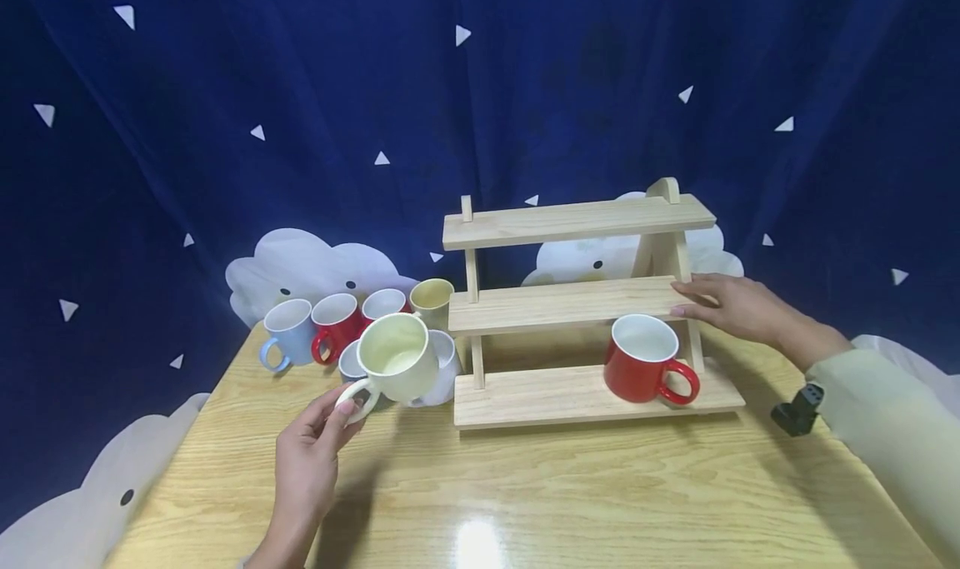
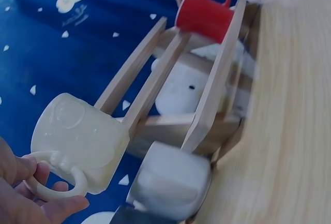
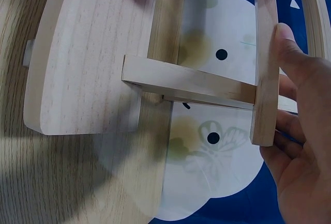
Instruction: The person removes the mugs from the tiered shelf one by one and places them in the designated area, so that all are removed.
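My left hand (image 1: 311,448) pinches the handle of a cream mug (image 1: 397,361) between thumb and fingers. The mug hangs in the air left of a three-tier wooden shelf rack (image 1: 540,308), its mouth tilted up. In the left wrist view the cream mug (image 2: 83,138) is seen from its side, near the rack's end. My right hand (image 1: 738,306) holds the right end of the middle shelf; in the right wrist view its thumb and fingers lie about the board (image 3: 265,115). A red mug (image 1: 637,369) with white inside stands on the bottom shelf, its handle pointing right.
Left of the rack several mugs stand on the wooden table (image 1: 570,494): a light blue mug (image 1: 291,331), a red mug (image 1: 339,323), a yellowish mug (image 1: 432,298) and a white mug (image 1: 442,373). A blue curtain (image 1: 480,119) hangs behind.
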### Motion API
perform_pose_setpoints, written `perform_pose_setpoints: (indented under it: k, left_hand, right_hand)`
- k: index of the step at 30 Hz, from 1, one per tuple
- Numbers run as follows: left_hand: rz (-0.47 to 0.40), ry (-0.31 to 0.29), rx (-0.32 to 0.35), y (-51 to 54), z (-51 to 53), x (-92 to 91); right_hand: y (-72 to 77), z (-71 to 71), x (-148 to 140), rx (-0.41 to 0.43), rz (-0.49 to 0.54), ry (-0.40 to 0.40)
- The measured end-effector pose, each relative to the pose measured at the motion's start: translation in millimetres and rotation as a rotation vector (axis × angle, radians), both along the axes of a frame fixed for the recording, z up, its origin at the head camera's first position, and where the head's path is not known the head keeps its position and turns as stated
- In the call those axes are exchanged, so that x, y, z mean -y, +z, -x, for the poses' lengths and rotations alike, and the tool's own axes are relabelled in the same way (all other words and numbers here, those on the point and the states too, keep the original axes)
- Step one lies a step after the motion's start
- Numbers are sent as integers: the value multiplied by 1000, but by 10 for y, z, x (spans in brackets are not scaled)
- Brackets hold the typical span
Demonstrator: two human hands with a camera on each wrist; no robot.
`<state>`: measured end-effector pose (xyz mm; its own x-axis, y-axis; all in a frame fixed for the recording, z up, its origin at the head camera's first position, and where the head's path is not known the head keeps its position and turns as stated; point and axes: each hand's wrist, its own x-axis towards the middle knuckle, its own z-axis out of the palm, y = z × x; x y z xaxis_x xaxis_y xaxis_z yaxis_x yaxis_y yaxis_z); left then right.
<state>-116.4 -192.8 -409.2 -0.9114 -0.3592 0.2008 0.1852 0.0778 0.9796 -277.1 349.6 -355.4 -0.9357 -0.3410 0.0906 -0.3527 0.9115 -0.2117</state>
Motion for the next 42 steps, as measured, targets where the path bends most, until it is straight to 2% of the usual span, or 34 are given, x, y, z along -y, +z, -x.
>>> perform_pose_setpoints:
  k: [4, 10, 14, 20, 24, 30, 36, 42]
  left_hand:
    - [-5, 61, -15, -3, 7, 147]
    - [-71, 149, -59, 2, 7, 369]
    - [-80, 205, -62, -2, -3, 536]
    - [-156, 282, -68, -38, -11, 742]
    - [-152, 332, -58, -93, -4, 850]
    - [-129, 336, -58, -238, 34, 978]
    - [-98, 331, -3, -411, 105, 1014]
    - [-85, 324, 53, -520, 157, 1015]
  right_hand:
    - [-6, -1, 6, -1, 9, -11]
    - [-10, -3, 10, 9, 13, -21]
    - [-8, -5, 9, 6, 14, -21]
    - [-14, -5, 14, 21, 17, -29]
    - [-13, -3, 18, 31, 12, -32]
    - [3, -6, 31, 46, 22, -41]
    - [-8, -9, 28, 50, 23, -43]
    - [-4, -5, 18, 35, 27, -41]
